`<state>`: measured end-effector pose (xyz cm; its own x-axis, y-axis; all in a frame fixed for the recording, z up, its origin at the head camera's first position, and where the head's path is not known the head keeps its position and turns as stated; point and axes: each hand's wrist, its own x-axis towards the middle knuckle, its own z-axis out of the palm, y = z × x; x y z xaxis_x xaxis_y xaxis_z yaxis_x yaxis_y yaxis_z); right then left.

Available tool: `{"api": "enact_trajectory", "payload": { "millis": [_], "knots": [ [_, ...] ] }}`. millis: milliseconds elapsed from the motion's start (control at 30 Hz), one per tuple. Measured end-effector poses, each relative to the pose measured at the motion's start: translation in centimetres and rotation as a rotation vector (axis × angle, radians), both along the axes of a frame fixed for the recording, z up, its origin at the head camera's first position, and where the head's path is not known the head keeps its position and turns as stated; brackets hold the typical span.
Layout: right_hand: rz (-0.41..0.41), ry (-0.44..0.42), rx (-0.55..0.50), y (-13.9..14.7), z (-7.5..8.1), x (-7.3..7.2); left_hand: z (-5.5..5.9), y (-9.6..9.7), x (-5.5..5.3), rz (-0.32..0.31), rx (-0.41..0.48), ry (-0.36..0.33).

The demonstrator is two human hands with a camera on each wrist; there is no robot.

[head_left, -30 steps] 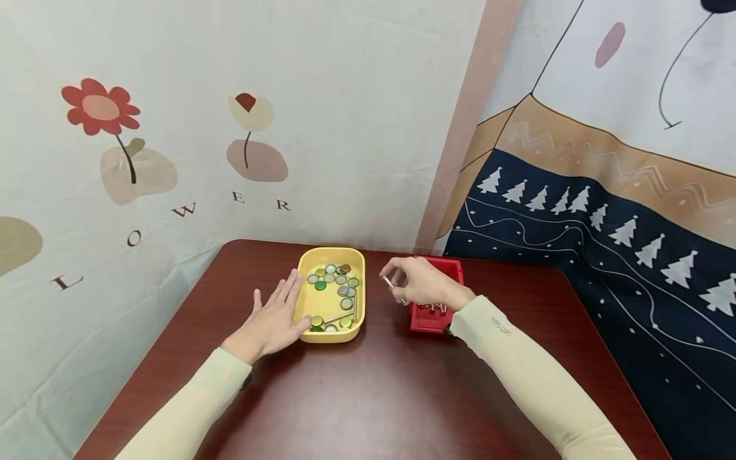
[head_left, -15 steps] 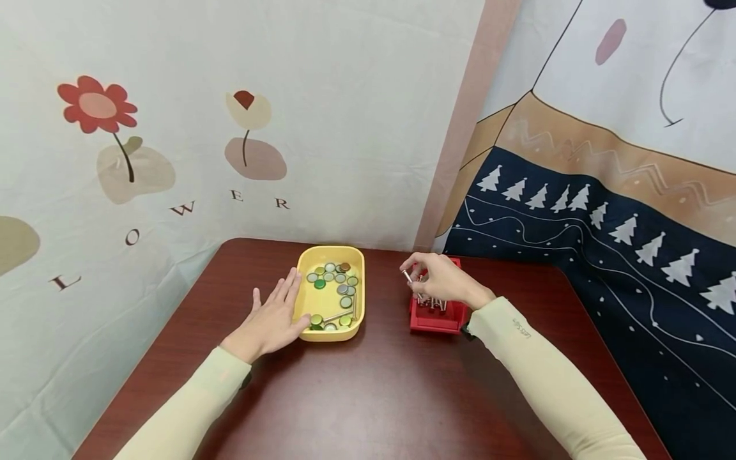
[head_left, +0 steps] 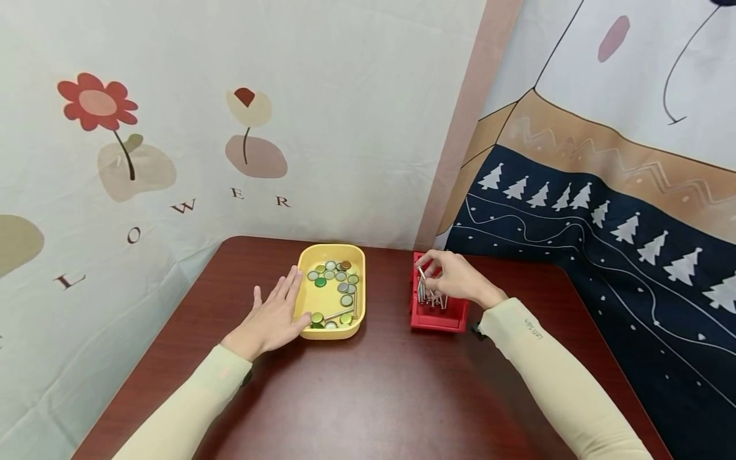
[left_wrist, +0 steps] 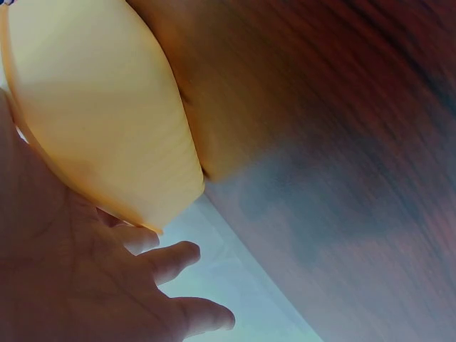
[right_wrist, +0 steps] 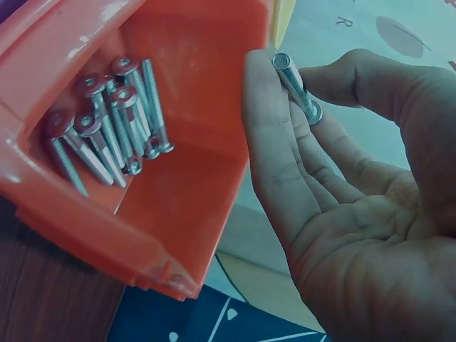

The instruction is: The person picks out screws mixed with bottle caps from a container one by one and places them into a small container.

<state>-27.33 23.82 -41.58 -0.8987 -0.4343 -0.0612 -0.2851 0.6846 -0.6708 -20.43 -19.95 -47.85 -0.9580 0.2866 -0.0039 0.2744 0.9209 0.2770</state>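
Over the red bin (head_left: 439, 324), my right hand (head_left: 458, 279) pinches a silver bolt (right_wrist: 296, 87) between thumb and fingers. The right wrist view shows several more bolts (right_wrist: 107, 132) lying in a heap inside that bin. My left hand (head_left: 269, 321) has its fingers straight and rests along the left side of the yellow tray (head_left: 315, 300). Green, gold, silver and brown bottle caps (head_left: 320, 282) are scattered in the tray, and two bolts (head_left: 339, 314) lie at its near right corner. In the left wrist view, the palm sits beside the tray's outer wall (left_wrist: 107, 107).
Both containers stand toward the back of a dark red-brown wooden table (head_left: 345, 396), the tray left of the bin. A strip of tabletop separates them. Behind hangs a pale cloth (head_left: 356, 128) with flower prints, and a navy tree-patterned cloth (head_left: 575, 230) is on the right.
My right hand has moved right, from the gap between the containers to over the red bin, still pinching the bolt. My left hand stays at the tray.
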Motion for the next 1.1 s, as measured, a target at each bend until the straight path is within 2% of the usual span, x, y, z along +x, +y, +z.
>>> {"api": "enact_trajectory", "payload": {
  "millis": [200, 600, 833, 1100],
  "knots": [
    [-0.048, -0.044, -0.031, 0.3, -0.5, -0.2, 0.0, 0.0, 0.1, -0.002, 0.006, 0.007],
    [-0.208, -0.121, -0.120, -0.5, -1.3, -0.2, 0.2, -0.1, 0.2, -0.007, 0.010, 0.003],
    [-0.237, -0.118, -0.125, -1.1, -1.9, -0.4, 0.1, 0.0, 0.2, 0.000, 0.019, -0.004],
    [-0.266, -0.157, -0.132, -1.5, -2.1, -0.6, 0.1, 0.0, 0.2, 0.004, 0.021, -0.005]
  ]
}}
